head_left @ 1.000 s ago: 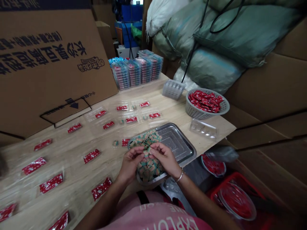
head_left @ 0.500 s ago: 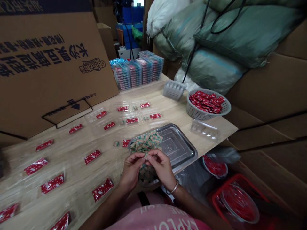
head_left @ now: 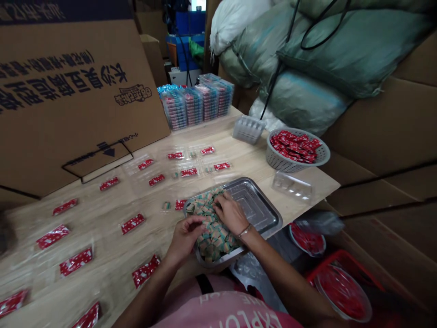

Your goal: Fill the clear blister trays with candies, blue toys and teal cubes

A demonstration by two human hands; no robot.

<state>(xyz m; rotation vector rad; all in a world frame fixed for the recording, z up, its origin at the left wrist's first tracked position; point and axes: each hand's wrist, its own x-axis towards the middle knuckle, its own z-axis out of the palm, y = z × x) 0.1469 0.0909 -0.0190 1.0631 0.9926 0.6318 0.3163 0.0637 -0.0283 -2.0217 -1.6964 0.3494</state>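
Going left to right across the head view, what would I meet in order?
Printed cardboard carton → left hand → right hand → gray perforated basket holding red packets.

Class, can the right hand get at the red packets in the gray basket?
Likely yes: the right hand has only the metal tray and a low clear tray between it and the open-topped basket.

Big cardboard box [head_left: 82,114] looming on the left, dark print right across it! Over far right, green sacks [head_left: 344,50] pile up beside a white sack [head_left: 235,20], brown cartons [head_left: 382,132] nearer; blue boxes [head_left: 190,23] at the far end.
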